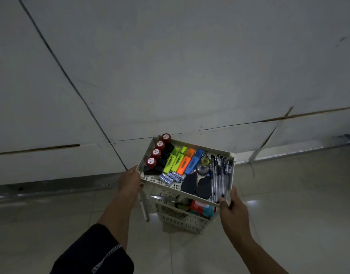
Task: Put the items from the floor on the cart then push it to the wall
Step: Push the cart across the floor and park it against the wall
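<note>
A cream tiered cart (190,193) stands on the tiled floor close to a white wall (170,66). Its top tray holds red-capped bottles (156,153), several highlighters (181,162), batteries (170,177), black oval pieces (189,182), a tape dispenser (202,167) and several pens (219,175). My left hand (130,181) grips the tray's left corner. My right hand (229,206) grips the near right corner. Lower shelves hold a red and teal packet (202,208) and a metal tool (162,198).
The wall's dark skirting (51,186) runs along the floor at left. A white metal frame (289,151) lies against the wall base at right. Glossy floor tiles (298,204) spread around the cart.
</note>
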`<action>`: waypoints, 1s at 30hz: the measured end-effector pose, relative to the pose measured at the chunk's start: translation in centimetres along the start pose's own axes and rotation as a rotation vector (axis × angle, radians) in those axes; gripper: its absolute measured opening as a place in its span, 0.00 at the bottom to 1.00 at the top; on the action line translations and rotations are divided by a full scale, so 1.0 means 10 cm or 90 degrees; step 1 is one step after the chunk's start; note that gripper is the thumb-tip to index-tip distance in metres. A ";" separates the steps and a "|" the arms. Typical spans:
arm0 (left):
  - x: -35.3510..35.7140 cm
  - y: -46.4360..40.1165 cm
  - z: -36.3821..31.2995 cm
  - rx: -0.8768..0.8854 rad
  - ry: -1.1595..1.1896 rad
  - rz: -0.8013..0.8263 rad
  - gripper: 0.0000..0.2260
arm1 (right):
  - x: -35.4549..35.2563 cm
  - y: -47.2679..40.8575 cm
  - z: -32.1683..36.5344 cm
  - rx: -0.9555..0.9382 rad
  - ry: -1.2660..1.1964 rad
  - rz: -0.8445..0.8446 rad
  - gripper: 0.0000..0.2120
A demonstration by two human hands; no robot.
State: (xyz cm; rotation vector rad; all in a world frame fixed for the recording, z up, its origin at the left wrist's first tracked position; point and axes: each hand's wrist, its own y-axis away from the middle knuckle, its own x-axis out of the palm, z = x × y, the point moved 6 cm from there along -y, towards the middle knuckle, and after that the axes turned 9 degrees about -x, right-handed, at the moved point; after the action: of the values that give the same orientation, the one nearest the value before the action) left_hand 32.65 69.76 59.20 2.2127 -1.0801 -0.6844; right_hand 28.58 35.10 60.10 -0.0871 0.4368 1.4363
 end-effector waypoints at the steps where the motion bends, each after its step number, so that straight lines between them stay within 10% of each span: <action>1: -0.02 -0.02 -0.02 -0.005 0.002 -0.004 0.19 | 0.03 0.00 0.01 0.002 0.004 -0.005 0.29; 30: 0.11 0.14 0.32 -0.028 0.184 -0.079 0.15 | -0.02 -1.29 0.61 -0.102 0.127 0.146 0.16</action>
State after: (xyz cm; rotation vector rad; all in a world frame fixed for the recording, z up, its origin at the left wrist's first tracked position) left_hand 30.36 67.30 57.73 2.2692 -0.7816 -0.4158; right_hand 42.53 34.93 63.20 -0.3203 0.5064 1.6961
